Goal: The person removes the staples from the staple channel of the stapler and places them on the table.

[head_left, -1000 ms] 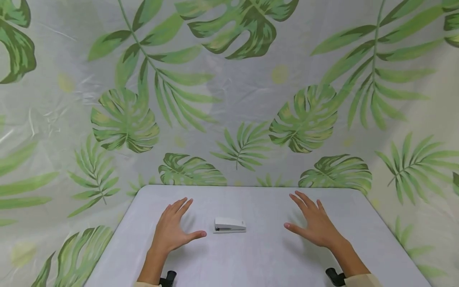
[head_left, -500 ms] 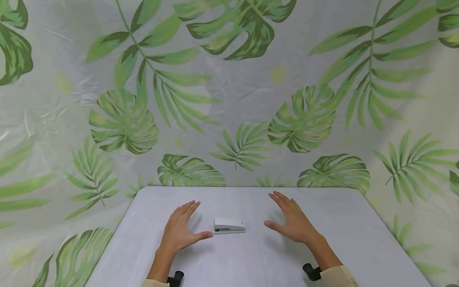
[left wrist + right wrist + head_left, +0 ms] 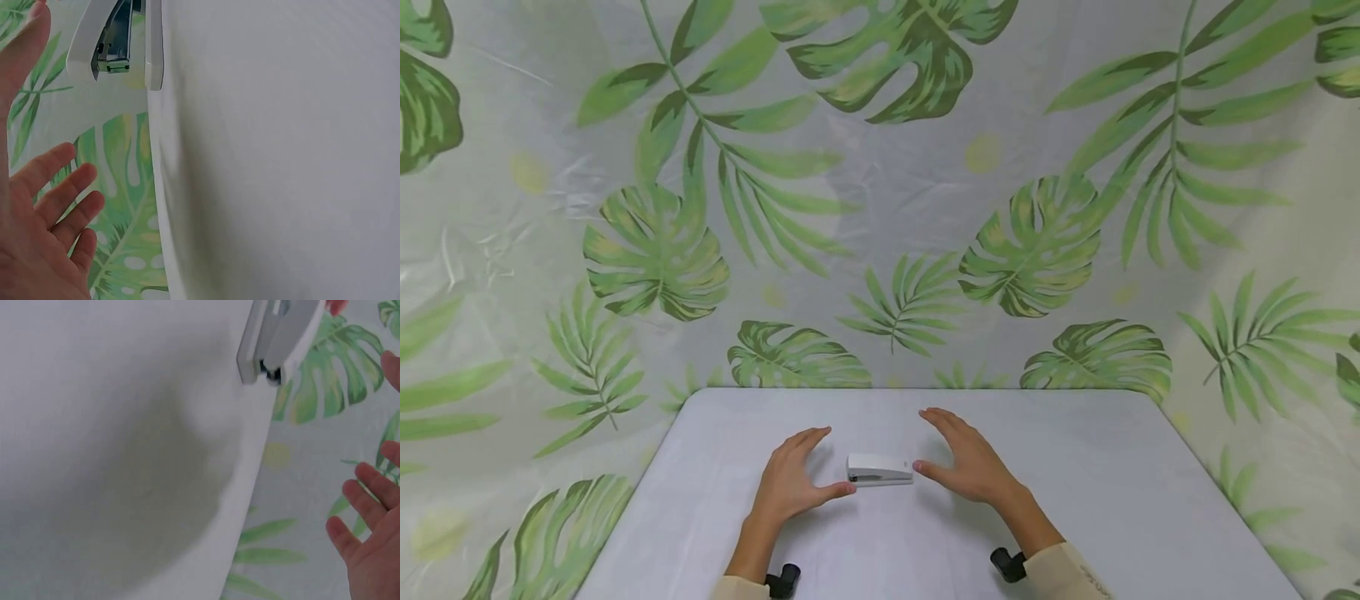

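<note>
A white stapler (image 3: 880, 469) lies on the white table (image 3: 880, 550), its long side facing me and its mouth toward the left. My left hand (image 3: 793, 479) is at its left end, fingers spread, thumb tip overlapping the stapler's near left corner in the head view. On the other side my right hand (image 3: 966, 462) has its thumb tip right at the stapler's right end, fingers extended beyond. The left wrist view shows the stapler's mouth (image 3: 115, 62) apart from the left fingers (image 3: 75, 187). In the right wrist view the stapler's back end (image 3: 269, 362) stands above the right fingers (image 3: 375, 494).
A light curtain with green leaf prints (image 3: 895, 208) hangs behind the table's far edge. Black camera mounts (image 3: 784, 581) sit at both wrists, below beige sleeves (image 3: 1063, 571).
Both hands have moved inward toward the stapler, the right hand farther, coming left to its right end. The stapler has stayed in place on the table.
</note>
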Motion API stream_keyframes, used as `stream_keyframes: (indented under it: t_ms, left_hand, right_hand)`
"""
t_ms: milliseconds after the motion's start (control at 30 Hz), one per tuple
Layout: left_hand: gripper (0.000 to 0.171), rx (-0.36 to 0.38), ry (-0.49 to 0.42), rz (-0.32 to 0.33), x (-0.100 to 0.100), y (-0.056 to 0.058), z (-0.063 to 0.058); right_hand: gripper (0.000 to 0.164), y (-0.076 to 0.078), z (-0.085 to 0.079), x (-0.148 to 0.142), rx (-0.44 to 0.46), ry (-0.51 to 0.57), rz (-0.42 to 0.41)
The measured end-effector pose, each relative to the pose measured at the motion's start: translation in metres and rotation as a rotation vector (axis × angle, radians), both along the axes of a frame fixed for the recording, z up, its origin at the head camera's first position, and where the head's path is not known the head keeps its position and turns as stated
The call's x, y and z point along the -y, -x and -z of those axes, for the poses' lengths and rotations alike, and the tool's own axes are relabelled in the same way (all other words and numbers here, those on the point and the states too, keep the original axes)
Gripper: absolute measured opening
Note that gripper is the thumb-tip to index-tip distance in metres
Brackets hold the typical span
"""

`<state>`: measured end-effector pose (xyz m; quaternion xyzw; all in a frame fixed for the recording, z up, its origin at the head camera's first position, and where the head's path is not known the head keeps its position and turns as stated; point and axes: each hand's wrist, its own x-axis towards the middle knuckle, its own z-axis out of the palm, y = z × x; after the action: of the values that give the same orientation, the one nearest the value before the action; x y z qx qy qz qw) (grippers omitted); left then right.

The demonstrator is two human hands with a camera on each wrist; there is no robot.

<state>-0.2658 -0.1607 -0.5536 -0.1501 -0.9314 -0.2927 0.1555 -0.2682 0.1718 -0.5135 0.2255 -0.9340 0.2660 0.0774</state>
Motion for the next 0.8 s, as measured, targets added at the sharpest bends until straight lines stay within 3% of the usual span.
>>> stream_keyframes:
  t_ms: [467,800]
  left_hand:
    - [0.091,0.12,-0.074,0.024,-0.008,0.001,0.012]
    - [0.063,0.148,-0.123,0.05,-0.014,0.008,0.022]
  right_hand:
    - [0.062,0.005,0.013,0.051,0.022,0.051,-0.087]
    - [0.05,0.008,0.027,0.074,0.012,-0.003,-0.154]
